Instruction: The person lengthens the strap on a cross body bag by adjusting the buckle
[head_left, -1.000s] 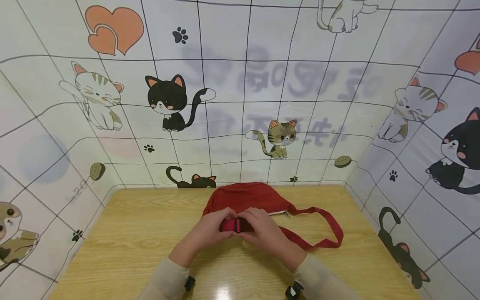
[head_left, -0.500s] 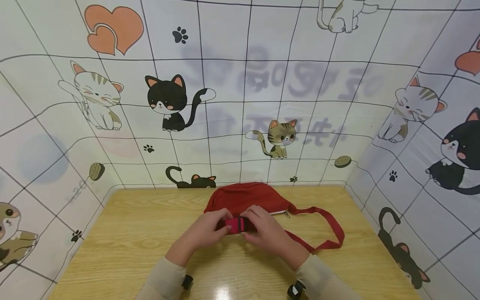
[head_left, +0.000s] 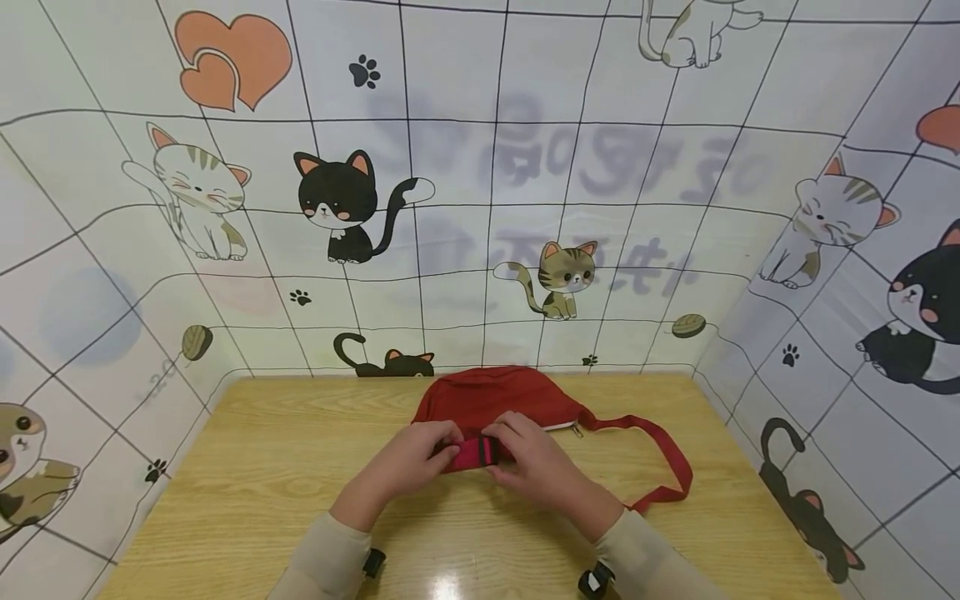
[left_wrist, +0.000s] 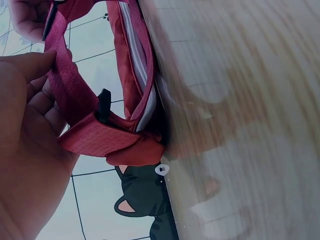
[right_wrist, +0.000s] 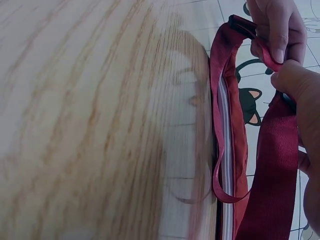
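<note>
A red waist bag point(head_left: 491, 393) lies at the back of the table, its white zipper point(right_wrist: 225, 145) facing the hands. In front of it, the left hand point(head_left: 408, 462) pinches the bag's red strap point(head_left: 467, 455) between thumb and fingers. The right hand point(head_left: 542, 468) pinches the strap at a black plastic buckle point(head_left: 488, 451), just right of the left hand. A second black plastic piece point(left_wrist: 103, 106) sits on the strap near the bag's end in the left wrist view. Fingers hide part of the buckle.
The strap's long loop point(head_left: 678, 462) trails onto the table at right. A wooden table point(head_left: 262, 483) meets a cat-print cloth backdrop point(head_left: 465, 183) behind the bag, and cloth walls stand at both sides. Dark wrist devices point(head_left: 596, 579) show at the sleeves.
The hands have moved slightly apart, and more strap shows between them. The buckle has shifted a little to the right with the right hand. The bag has barely moved.
</note>
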